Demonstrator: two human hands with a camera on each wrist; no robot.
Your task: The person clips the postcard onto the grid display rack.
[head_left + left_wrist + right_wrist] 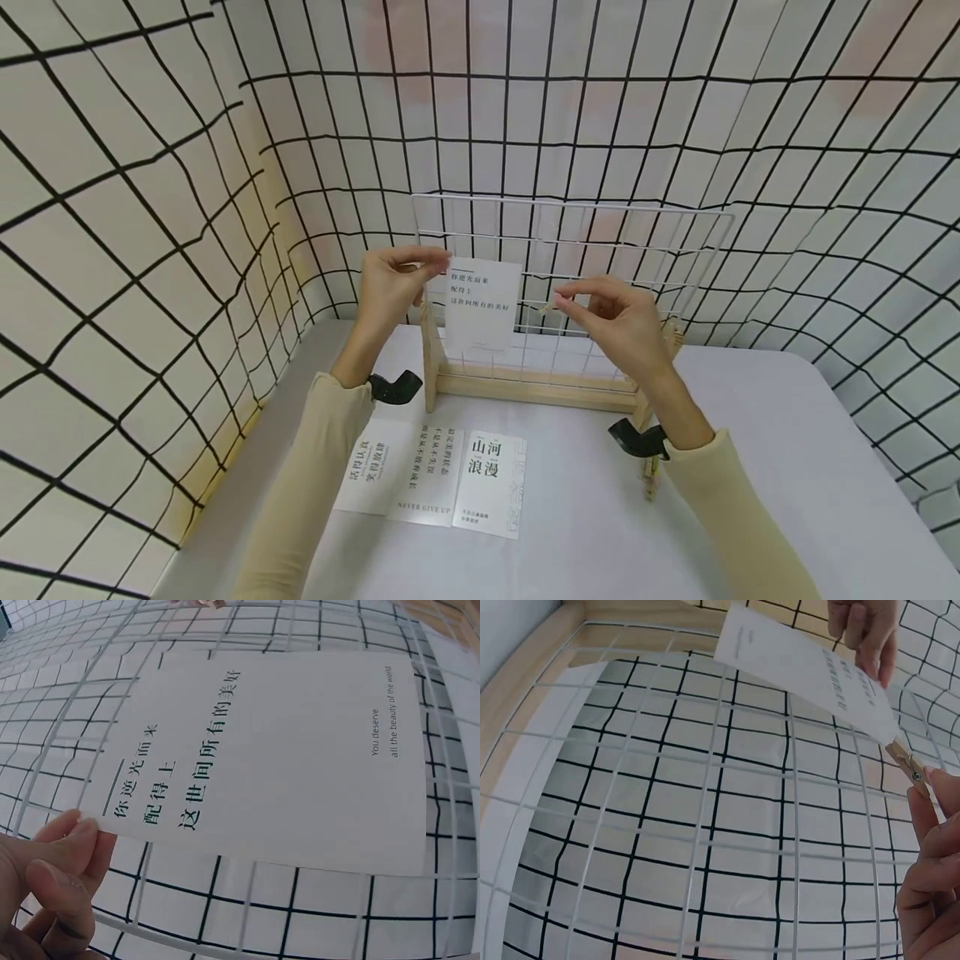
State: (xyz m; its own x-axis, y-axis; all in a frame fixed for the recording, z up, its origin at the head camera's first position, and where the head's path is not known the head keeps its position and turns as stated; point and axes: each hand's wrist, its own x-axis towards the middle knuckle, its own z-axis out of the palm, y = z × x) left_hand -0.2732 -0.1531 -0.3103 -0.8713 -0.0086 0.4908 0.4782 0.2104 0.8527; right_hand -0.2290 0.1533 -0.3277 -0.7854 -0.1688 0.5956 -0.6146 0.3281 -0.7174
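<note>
A white card with printed characters is held upright against the front of a white wire grid rack. Its upper left corner is pinched between the thumb and fingers of my left hand. My right hand pinches a small wooden clothespin to the right of the card. In the right wrist view the clothespin's tip is close to the card's upper right corner; whether they touch I cannot tell. The left wrist view shows the card's full face, with English words along its lower end.
Three printed cards lie on the white table in front of the rack: a left one, a middle one and a right one. The rack stands on a wooden base. Black wire mesh surrounds the table's back and sides.
</note>
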